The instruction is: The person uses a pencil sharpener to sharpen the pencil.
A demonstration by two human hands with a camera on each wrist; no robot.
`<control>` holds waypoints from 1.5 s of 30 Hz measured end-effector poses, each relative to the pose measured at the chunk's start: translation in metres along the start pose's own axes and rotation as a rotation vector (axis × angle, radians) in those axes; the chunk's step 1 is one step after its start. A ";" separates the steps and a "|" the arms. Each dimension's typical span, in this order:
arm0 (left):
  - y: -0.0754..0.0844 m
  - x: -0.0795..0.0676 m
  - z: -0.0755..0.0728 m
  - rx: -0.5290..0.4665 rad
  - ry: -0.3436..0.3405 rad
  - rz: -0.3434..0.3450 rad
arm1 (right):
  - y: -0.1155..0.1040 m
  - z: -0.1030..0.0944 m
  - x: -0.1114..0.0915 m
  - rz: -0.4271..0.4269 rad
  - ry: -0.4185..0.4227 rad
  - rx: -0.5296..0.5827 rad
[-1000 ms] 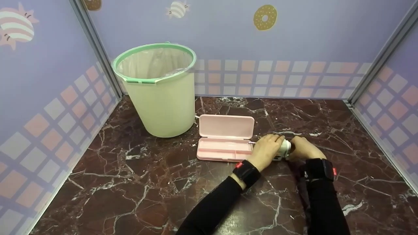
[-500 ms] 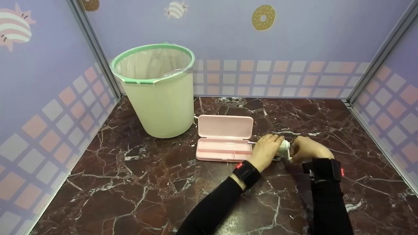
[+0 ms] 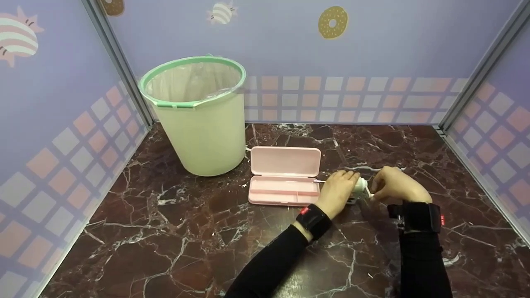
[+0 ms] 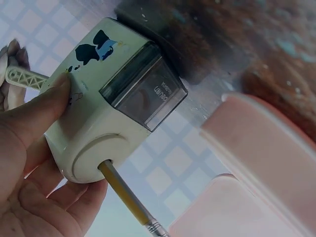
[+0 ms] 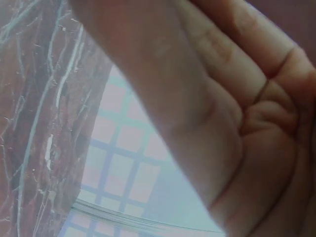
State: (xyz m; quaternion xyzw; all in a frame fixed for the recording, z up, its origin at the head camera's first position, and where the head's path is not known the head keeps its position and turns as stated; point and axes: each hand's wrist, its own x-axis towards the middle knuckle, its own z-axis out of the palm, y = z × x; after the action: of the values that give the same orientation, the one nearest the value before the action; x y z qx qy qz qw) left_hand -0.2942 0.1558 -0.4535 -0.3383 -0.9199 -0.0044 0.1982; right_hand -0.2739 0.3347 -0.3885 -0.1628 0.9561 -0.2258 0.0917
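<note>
A white crank pencil sharpener [image 4: 94, 118] with a penguin print and a smoky clear shavings drawer is gripped by my left hand [image 3: 336, 190], thumb on one side and fingers round the other. A yellow-and-silver striped pencil [image 4: 123, 192] sticks out of its front hole, pointing toward the pink case. On the opposite end, my right hand [image 3: 397, 185] pinches the knob end of the white crank [image 4: 27, 78]. The right wrist view shows curled fingers, but neither crank nor sharpener. An open pink pencil case [image 3: 285, 161] lies left of the sharpener, beside my left hand.
A pale green waste bin [image 3: 207, 136] with a plastic liner stands behind and left of the case. Patterned panels [image 3: 372, 49] wall the dark marbled table [image 3: 186, 240] at the back and both sides. Small white crumbs dot the tabletop.
My right hand has shifted right and slightly up as the crank has turned; its arm now sticks out toward the right. The left hand and sharpener have stayed put.
</note>
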 end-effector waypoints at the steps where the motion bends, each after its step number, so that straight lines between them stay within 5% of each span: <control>1: 0.000 0.000 0.000 0.000 0.000 0.001 | -0.001 0.000 -0.001 0.001 0.015 0.004; 20: -0.004 0.001 0.001 -0.090 0.003 -0.019 | -0.003 -0.002 -0.001 0.011 0.275 0.037; 34: -0.003 0.001 0.000 -0.090 -0.029 -0.003 | 0.010 0.025 0.029 0.039 0.631 0.005; 45: -0.004 0.000 0.000 -0.059 -0.012 0.001 | 0.027 0.042 0.048 0.049 0.596 -0.010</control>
State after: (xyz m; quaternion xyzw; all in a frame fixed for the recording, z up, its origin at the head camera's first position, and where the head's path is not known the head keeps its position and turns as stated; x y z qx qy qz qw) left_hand -0.2963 0.1529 -0.4529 -0.3443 -0.9205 -0.0297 0.1825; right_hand -0.3152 0.3236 -0.4429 -0.0668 0.9455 -0.2567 -0.1887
